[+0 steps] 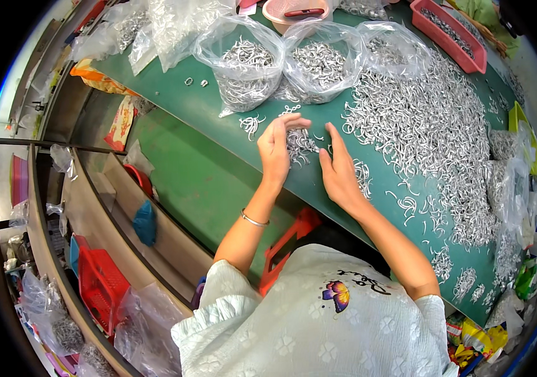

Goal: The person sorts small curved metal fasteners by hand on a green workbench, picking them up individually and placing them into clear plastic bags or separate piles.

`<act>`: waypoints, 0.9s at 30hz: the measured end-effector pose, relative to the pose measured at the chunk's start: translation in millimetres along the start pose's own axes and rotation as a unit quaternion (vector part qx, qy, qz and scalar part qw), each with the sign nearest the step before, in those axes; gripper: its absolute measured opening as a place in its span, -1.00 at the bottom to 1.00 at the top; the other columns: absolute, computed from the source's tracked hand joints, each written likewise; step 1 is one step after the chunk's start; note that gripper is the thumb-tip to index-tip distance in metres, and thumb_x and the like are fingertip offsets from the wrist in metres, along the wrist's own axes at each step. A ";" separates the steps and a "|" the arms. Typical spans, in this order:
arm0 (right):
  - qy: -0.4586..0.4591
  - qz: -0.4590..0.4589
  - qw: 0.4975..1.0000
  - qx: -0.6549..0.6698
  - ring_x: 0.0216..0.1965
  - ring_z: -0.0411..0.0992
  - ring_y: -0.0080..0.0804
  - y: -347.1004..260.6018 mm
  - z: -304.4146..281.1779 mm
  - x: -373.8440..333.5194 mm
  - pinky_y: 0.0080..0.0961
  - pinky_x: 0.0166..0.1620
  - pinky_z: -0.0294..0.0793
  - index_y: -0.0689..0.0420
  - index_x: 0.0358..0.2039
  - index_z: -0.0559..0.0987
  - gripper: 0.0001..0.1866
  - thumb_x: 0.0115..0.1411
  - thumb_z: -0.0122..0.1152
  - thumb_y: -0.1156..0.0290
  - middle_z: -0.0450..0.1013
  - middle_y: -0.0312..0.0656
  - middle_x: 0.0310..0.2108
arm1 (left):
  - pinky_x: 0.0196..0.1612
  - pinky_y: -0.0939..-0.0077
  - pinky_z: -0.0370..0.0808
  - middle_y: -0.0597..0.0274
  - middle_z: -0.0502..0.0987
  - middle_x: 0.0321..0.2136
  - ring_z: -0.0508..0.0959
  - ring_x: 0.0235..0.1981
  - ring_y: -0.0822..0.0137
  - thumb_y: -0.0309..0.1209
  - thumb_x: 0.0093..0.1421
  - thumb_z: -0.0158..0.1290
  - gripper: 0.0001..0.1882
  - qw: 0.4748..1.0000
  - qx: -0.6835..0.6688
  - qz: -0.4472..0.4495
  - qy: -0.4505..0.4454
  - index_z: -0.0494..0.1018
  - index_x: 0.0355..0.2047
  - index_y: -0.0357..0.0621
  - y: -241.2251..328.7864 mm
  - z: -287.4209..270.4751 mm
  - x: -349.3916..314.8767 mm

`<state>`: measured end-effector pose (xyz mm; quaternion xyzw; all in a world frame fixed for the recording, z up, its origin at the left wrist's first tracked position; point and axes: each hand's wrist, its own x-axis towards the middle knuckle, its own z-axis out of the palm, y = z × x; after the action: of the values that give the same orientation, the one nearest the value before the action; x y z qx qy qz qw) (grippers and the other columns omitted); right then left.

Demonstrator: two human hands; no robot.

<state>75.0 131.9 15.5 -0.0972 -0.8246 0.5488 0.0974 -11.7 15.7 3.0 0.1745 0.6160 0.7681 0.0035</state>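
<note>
My left hand [275, 149] stands on edge at the near side of the green table [205, 100], its fingers stretched out and bent inward. Facing it, my right hand [339, 168] is also open, thumb apart from the fingers. Between the two palms lies a small pile of silver curved metal pieces [300, 148]; whether the palms touch it I cannot tell. Left of my left hand is a smaller cluster of such pieces [251, 125]. A large heap of the same pieces [432, 135] spreads over the table to the right of my right hand.
Clear plastic bags of metal pieces [243, 78] stand open beyond my hands. Farther back are a pink basket [275, 14] and a pink tray [426, 22]. A red stool [290, 235] sits below the table edge. Shelving with a red basket [102, 283] is at left.
</note>
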 end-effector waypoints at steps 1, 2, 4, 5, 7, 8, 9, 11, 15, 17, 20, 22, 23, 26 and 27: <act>0.011 0.009 1.000 0.015 0.34 0.03 0.07 2.7 6.9 4.1 -0.25 0.33 0.03 0.37 0.28 0.06 -0.44 0.35 -0.13 0.41 0.04 0.24 0.30 | 0.00 0.45 0.43 0.05 0.59 -0.22 0.56 -0.16 0.30 -0.33 0.42 -0.28 -0.60 0.999 0.035 0.026 0.028 0.47 -0.13 -0.42 0.7 -0.4 -0.3; 0.022 0.018 0.999 0.031 0.35 0.01 0.06 3.5 11.6 7.4 -0.24 0.34 0.02 0.37 0.28 0.06 -0.44 0.36 -0.15 0.38 0.02 0.23 0.30 | 0.02 0.45 0.41 0.05 0.58 -0.19 0.55 -0.13 0.30 -0.33 0.42 -0.27 -0.60 0.995 0.070 0.053 0.055 0.47 -0.11 -0.42 1.4 -0.2 -1.1; 0.041 0.016 0.997 0.063 0.34 0.01 0.05 3.7 19.8 10.1 -0.24 0.33 0.01 0.38 0.28 0.06 -0.43 0.39 -0.18 0.30 0.01 0.22 0.31 | 0.15 0.34 0.31 -0.02 0.48 0.00 0.46 0.04 0.17 -0.34 0.41 -0.27 -0.61 0.982 0.174 0.018 0.069 0.41 -0.01 -0.41 -0.8 -1.6 -11.1; 0.053 0.006 0.996 0.077 0.34 0.02 0.05 7.8 25.8 11.7 -0.24 0.33 0.02 0.38 0.28 0.06 -0.43 0.39 -0.19 0.29 0.01 0.22 0.31 | 0.20 0.28 0.25 -0.08 0.43 0.05 0.40 0.10 0.09 -0.35 0.40 -0.28 -0.60 0.971 0.233 0.016 0.058 0.38 0.03 -0.41 -8.2 -0.6 -17.1; 0.087 -0.011 0.991 0.105 0.31 0.09 0.04 13.9 38.9 14.6 -0.25 0.31 0.06 0.39 0.27 0.09 -0.44 0.40 -0.20 0.28 0.07 0.21 0.29 | 0.30 0.15 0.09 -0.20 0.30 0.15 0.22 0.23 -0.09 -0.35 0.39 -0.29 -0.58 0.948 0.316 0.022 0.029 0.29 0.10 -0.43 -14.6 4.6 -26.1; 0.089 -0.004 0.988 0.127 0.30 0.10 0.03 16.8 43.5 15.9 -0.25 0.31 0.06 0.39 0.26 0.11 -0.45 0.40 -0.21 0.27 0.09 0.21 0.28 | 0.27 0.14 0.14 -0.21 0.31 0.13 0.23 0.22 -0.13 -0.35 0.39 -0.27 -0.58 0.936 0.348 0.042 0.028 0.28 0.10 -0.44 -16.0 8.0 -27.0; 0.091 0.002 0.985 0.147 0.29 0.11 0.03 14.4 45.5 18.0 -0.25 0.30 0.07 0.39 0.25 0.13 -0.46 0.40 -0.22 0.27 0.11 0.21 0.26 | 0.24 0.12 0.16 -0.21 0.33 0.10 0.25 0.19 -0.14 -0.37 0.37 -0.24 -0.59 0.930 0.365 0.050 0.016 0.28 0.09 -0.44 -17.6 9.5 -25.4; 0.095 0.016 0.981 0.170 0.26 0.17 -0.01 9.1 47.2 17.8 -0.27 0.29 0.10 0.39 0.22 0.20 -0.48 0.42 -0.27 0.24 0.20 0.19 0.22 | 0.20 0.11 0.21 -0.20 0.36 0.04 0.29 0.13 -0.15 -0.40 0.33 -0.18 -0.61 0.921 0.385 0.062 0.002 0.29 0.08 -0.44 -18.2 12.4 -22.7; 0.079 0.027 0.963 0.255 0.25 0.21 -0.14 12.6 47.8 18.3 -0.35 0.27 0.15 0.36 0.21 0.25 -0.49 0.44 -0.31 0.23 0.22 0.13 0.22 | 0.15 0.14 0.26 -0.14 0.39 -0.02 0.34 0.06 -0.09 -0.40 0.30 -0.11 -0.64 0.921 0.385 0.060 -0.012 0.33 0.04 -0.37 -13.3 16.8 -22.1; 0.081 0.042 0.949 0.302 0.24 0.22 -0.18 10.3 46.3 16.1 -0.37 0.26 0.17 0.35 0.21 0.26 -0.49 0.45 -0.32 0.21 0.23 0.11 0.21 | 0.12 0.18 0.29 -0.11 0.41 -0.05 0.38 0.02 -0.05 -0.39 0.29 -0.10 -0.66 0.918 0.390 0.067 -0.008 0.35 0.01 -0.35 -13.3 19.0 -21.9; 0.072 0.045 0.949 0.305 0.22 0.24 -0.21 4.8 40.5 14.8 -0.38 0.26 0.19 0.34 0.19 0.28 -0.48 0.46 -0.34 0.18 0.27 0.08 0.18 | 0.11 0.19 0.31 -0.13 0.41 -0.04 0.40 0.00 -0.07 -0.39 0.30 -0.11 -0.66 0.937 0.348 0.034 0.020 0.37 0.00 -0.36 -12.8 14.7 -22.4; 0.050 0.027 0.953 0.298 0.25 0.21 -0.20 12.2 33.5 15.0 -0.36 0.29 0.14 0.34 0.21 0.25 -0.46 0.46 -0.35 0.14 0.26 0.06 0.18 | 0.12 0.29 0.33 -0.08 0.43 0.00 0.44 0.04 0.07 -0.41 0.34 -0.16 -0.67 0.957 0.287 -0.019 0.032 0.37 0.02 -0.37 -5.1 14.3 -24.6; 0.069 0.045 0.938 0.336 0.20 0.27 -0.25 13.3 34.2 16.2 -0.39 0.26 0.18 0.35 0.16 0.32 -0.51 0.46 -0.31 0.21 0.30 0.03 0.15 | 0.13 0.32 0.33 -0.06 0.44 0.02 0.45 0.05 0.11 -0.42 0.35 -0.17 -0.67 0.968 0.244 -0.038 0.037 0.36 0.03 -0.36 -4.6 12.1 -24.9; 0.122 -0.023 0.976 0.178 0.11 0.36 -0.20 16.9 37.9 23.0 -0.39 0.17 0.29 0.36 0.06 0.42 -0.62 0.41 -0.20 0.35 0.37 0.04 0.07 | 0.14 0.40 0.32 0.00 0.44 0.04 0.46 0.06 0.24 -0.46 0.37 -0.22 -0.66 0.983 0.160 -0.055 0.065 0.34 0.06 -0.38 -4.7 7.2 -29.6; 0.126 -0.027 0.977 0.172 0.10 0.37 -0.14 11.1 40.2 27.0 -0.37 0.16 0.30 0.36 0.00 0.47 -0.66 0.38 -0.17 0.41 0.39 0.05 0.06 | 0.15 0.39 0.32 0.00 0.44 0.04 0.46 0.06 0.23 -0.47 0.37 -0.23 -0.66 0.987 0.131 -0.040 0.081 0.33 0.08 -0.38 -7.1 6.1 -30.1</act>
<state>38.8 107.7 -8.5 -0.1251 -0.7011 0.6631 0.2303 16.8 16.5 -10.5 0.0855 0.7160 0.6918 -0.0388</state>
